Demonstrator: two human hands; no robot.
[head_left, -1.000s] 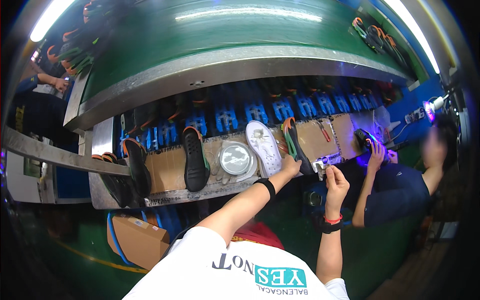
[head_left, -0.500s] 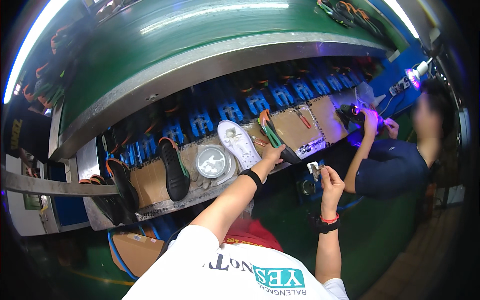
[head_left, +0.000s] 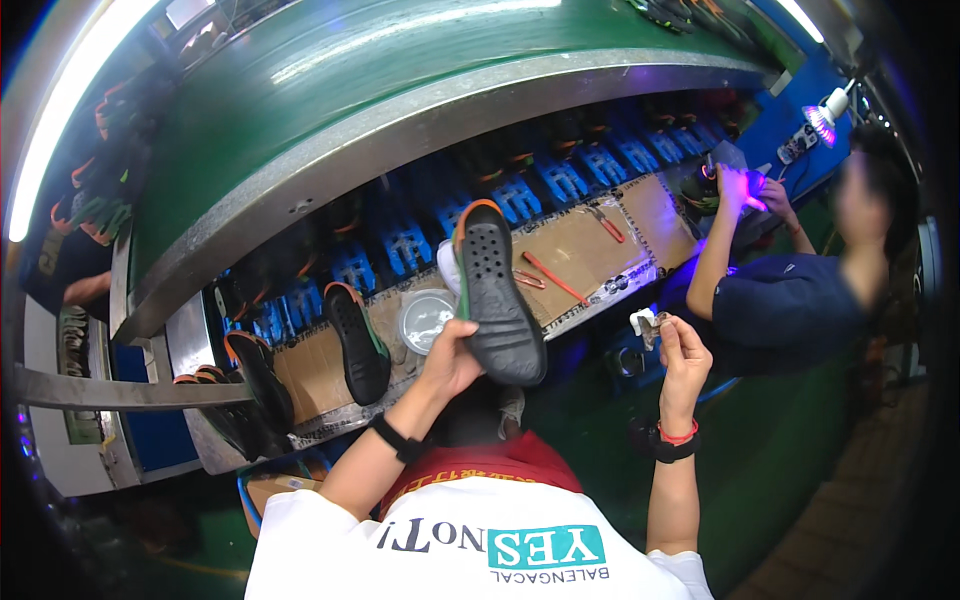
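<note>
Beyond both your hands lies a green belt (head_left: 430, 85), then, nearer them, a cardboard-topped bench (head_left: 652, 215). Your left hand (head_left: 450, 366) grips a black sole (head_left: 503, 325) by its edge — a white sole (head_left: 447, 268) is partly hidden behind it. Just past that hand sits a round bowl (head_left: 403, 325). Your right hand (head_left: 686, 358) pinches a small, crumpled-looking scrap (head_left: 646, 325).
</note>
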